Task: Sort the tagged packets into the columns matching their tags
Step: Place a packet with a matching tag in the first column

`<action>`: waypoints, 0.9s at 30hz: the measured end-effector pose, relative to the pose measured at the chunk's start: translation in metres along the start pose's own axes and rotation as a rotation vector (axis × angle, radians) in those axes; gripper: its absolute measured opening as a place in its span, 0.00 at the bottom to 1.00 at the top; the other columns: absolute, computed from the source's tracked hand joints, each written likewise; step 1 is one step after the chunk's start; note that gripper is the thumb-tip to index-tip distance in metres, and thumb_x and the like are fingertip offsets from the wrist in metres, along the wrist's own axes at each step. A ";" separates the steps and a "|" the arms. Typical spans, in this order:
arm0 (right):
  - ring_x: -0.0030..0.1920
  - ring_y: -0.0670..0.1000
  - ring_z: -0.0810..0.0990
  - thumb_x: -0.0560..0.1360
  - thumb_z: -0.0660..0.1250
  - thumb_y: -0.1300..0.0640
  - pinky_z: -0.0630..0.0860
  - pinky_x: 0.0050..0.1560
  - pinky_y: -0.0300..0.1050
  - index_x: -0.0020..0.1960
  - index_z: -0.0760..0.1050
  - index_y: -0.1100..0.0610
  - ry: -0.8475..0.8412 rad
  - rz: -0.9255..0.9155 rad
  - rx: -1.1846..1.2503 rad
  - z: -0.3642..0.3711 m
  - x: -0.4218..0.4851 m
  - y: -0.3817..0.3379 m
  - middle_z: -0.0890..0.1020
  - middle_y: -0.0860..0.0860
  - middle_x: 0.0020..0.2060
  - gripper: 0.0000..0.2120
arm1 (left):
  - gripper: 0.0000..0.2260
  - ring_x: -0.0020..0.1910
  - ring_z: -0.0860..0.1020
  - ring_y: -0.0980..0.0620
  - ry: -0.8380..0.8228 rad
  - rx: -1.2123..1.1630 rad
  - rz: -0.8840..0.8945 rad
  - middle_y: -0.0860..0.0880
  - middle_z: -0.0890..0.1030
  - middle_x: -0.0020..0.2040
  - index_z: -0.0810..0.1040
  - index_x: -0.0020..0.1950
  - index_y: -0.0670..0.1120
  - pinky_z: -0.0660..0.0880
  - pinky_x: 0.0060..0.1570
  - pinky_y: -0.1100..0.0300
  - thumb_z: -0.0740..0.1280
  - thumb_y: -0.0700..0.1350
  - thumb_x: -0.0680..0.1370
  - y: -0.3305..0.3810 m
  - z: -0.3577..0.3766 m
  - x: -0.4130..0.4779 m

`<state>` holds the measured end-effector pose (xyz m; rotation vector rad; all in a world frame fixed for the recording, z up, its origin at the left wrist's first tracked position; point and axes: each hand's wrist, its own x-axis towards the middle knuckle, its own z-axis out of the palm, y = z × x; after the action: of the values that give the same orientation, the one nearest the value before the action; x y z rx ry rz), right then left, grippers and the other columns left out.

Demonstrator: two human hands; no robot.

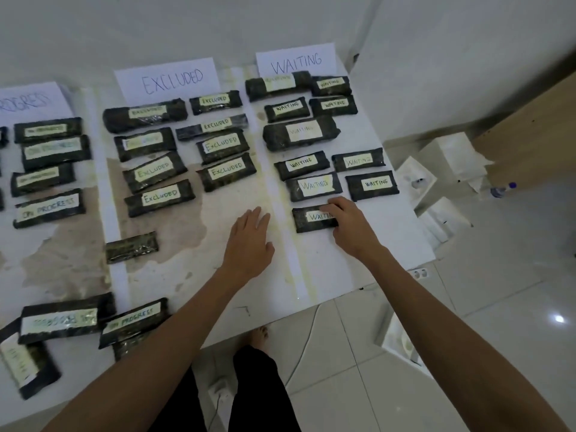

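Your right hand (346,222) is pinching the WAITING packet (308,219) by its 3 o'clock end, at the 6 o'clock foot of the Waiting column (327,263), while your left hand (249,241) is lying flat and empty at its 9 o'clock, and the packet is likely feeling light, soft and slick-wrapped.

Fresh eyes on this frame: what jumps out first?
Dark tagged packets lie in rows under paper signs: the EXCLUDED sign mid-table, the WAITING sign to its right. The right hand holds the nearest WAITING packet, the left hand open just left of it. Unsorted ON PROGRESS packets lie at the near left edge.
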<state>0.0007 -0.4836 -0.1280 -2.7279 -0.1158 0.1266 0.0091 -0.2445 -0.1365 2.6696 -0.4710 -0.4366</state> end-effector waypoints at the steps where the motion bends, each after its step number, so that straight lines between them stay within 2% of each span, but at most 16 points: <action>1: 0.55 0.64 0.76 0.64 0.65 0.77 0.77 0.54 0.57 0.58 0.76 0.64 0.008 -0.010 0.003 0.001 0.001 0.002 0.76 0.62 0.57 0.24 | 0.27 0.75 0.52 0.42 -0.001 0.010 0.001 0.42 0.54 0.77 0.58 0.75 0.42 0.52 0.73 0.49 0.61 0.45 0.77 -0.001 0.003 0.002; 6: 0.57 0.66 0.76 0.64 0.67 0.76 0.76 0.57 0.57 0.58 0.77 0.64 0.048 -0.029 -0.019 -0.001 0.002 -0.004 0.75 0.66 0.59 0.23 | 0.26 0.74 0.56 0.42 0.006 0.002 0.026 0.42 0.58 0.76 0.62 0.73 0.42 0.55 0.71 0.48 0.63 0.43 0.76 -0.008 0.001 -0.004; 12: 0.56 0.64 0.76 0.64 0.66 0.75 0.77 0.52 0.57 0.58 0.77 0.62 0.068 -0.139 0.018 -0.002 0.000 -0.065 0.76 0.64 0.57 0.24 | 0.20 0.68 0.66 0.41 0.097 -0.057 0.005 0.42 0.70 0.69 0.72 0.67 0.43 0.64 0.66 0.46 0.65 0.42 0.75 -0.030 -0.031 -0.035; 15: 0.57 0.62 0.76 0.65 0.68 0.72 0.75 0.54 0.55 0.60 0.76 0.59 0.010 -0.206 0.062 0.004 0.002 -0.106 0.76 0.61 0.59 0.24 | 0.19 0.66 0.68 0.40 0.150 -0.065 -0.047 0.42 0.73 0.66 0.74 0.64 0.43 0.66 0.63 0.45 0.67 0.40 0.74 -0.052 -0.048 -0.058; 18: 0.55 0.61 0.77 0.66 0.67 0.71 0.74 0.50 0.52 0.60 0.76 0.58 -0.068 -0.265 0.090 0.016 0.010 -0.144 0.76 0.60 0.59 0.24 | 0.19 0.63 0.71 0.39 0.169 -0.062 -0.116 0.41 0.74 0.64 0.76 0.62 0.42 0.70 0.60 0.44 0.68 0.38 0.71 -0.083 -0.062 -0.079; 21: 0.53 0.61 0.76 0.67 0.66 0.70 0.75 0.49 0.54 0.61 0.75 0.59 -0.154 -0.335 0.105 0.032 0.023 -0.177 0.76 0.59 0.58 0.23 | 0.20 0.61 0.72 0.37 0.164 -0.049 -0.206 0.39 0.75 0.62 0.76 0.61 0.41 0.72 0.57 0.43 0.70 0.36 0.69 -0.118 -0.074 -0.095; 27: 0.55 0.61 0.74 0.70 0.68 0.64 0.74 0.51 0.55 0.65 0.72 0.59 -0.314 -0.411 0.107 0.076 0.057 -0.242 0.72 0.59 0.61 0.23 | 0.26 0.61 0.70 0.33 0.156 -0.015 -0.362 0.36 0.71 0.64 0.74 0.63 0.41 0.73 0.56 0.42 0.70 0.32 0.66 -0.174 -0.088 -0.107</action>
<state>0.0342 -0.2264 -0.1050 -2.4975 -0.7287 0.4258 -0.0091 -0.0248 -0.1088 2.7496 0.0642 -0.3261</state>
